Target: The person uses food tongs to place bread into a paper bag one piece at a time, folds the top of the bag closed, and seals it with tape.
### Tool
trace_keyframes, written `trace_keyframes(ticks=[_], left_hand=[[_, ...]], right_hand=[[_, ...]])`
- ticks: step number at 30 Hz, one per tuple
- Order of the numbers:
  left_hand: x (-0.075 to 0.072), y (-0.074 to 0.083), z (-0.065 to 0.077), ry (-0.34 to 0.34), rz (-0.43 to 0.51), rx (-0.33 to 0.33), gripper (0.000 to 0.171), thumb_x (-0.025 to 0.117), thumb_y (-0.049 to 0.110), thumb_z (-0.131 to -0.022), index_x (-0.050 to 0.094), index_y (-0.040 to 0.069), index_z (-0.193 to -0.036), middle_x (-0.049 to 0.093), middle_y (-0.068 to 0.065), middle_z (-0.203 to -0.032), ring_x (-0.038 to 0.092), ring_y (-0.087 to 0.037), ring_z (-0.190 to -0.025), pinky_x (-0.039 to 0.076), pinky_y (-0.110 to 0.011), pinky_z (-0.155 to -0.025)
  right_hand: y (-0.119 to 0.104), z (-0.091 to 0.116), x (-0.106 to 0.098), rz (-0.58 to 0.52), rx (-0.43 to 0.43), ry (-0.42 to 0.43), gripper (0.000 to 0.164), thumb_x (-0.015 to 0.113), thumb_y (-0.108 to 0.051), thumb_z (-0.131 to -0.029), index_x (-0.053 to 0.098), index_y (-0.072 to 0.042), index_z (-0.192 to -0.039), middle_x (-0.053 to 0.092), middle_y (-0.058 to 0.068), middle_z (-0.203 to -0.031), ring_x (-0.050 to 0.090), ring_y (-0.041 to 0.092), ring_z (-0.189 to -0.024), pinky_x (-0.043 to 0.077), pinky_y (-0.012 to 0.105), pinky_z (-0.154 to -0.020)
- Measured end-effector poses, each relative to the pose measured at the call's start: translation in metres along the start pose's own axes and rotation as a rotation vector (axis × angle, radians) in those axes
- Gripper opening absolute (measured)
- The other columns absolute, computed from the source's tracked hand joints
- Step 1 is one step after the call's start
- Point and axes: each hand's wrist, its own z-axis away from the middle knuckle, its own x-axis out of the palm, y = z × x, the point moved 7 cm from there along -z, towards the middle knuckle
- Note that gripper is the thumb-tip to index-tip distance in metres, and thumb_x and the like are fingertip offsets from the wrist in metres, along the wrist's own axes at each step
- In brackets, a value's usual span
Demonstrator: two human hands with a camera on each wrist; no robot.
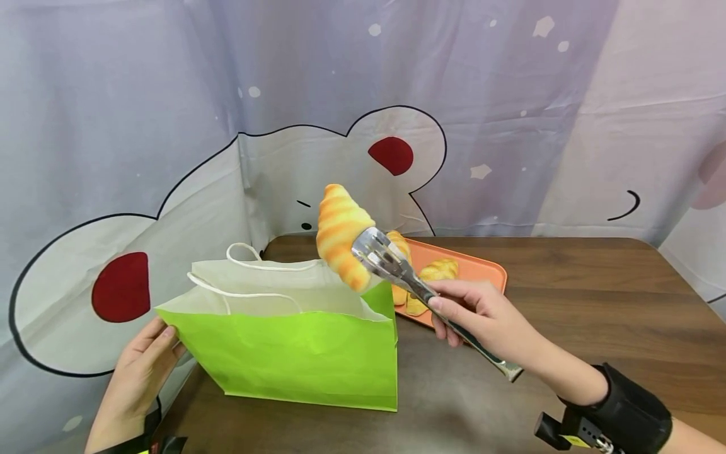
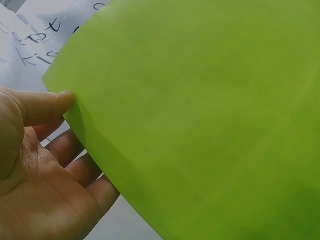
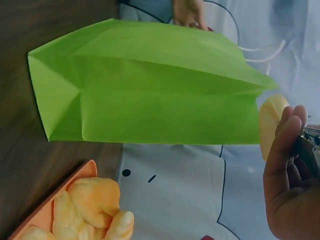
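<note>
A green paper bag [image 1: 306, 359] with a white inside and white cord handles stands on the table, its mouth spread. My left hand [image 1: 144, 356] pinches the bag's left edge; in the left wrist view the thumb [image 2: 47, 106] lies on the green face and the fingers behind it. In my right hand [image 1: 482, 315] is a pair of metal tongs [image 1: 391, 258], gripped along the handle. Their slotted end holds a croissant [image 1: 338, 233] above the right part of the bag's opening. The right wrist view shows the croissant [image 3: 271, 122] beside the bag's top edge, partly behind the hand.
An orange tray [image 1: 482, 268] with several more bread pieces [image 1: 439, 270] sits behind the right hand, partly covered by the bag and tongs. Brown tabletop [image 1: 595, 302] extends to the right. A printed curtain [image 1: 482, 94] hangs along the back and left.
</note>
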Motion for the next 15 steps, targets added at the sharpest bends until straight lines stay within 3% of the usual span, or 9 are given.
trace_keyframes(ticks=[15], left_hand=[[0.001, 0.0, -0.001, 0.012, 0.01, -0.007, 0.048, 0.017, -0.011, -0.104, 0.04, -0.003, -0.146, 0.058, 0.0, -0.139, 0.061, -0.006, -0.122, 0.051, -0.019, -0.098]], right_hand=[[-0.006, 0.0, 0.016, 0.264, -0.152, 0.001, 0.025, 0.06, -0.005, -0.098, 0.063, -0.023, -0.114, 0.055, -0.015, -0.066, 0.05, -0.003, -0.055, 0.043, 0.015, -0.048]])
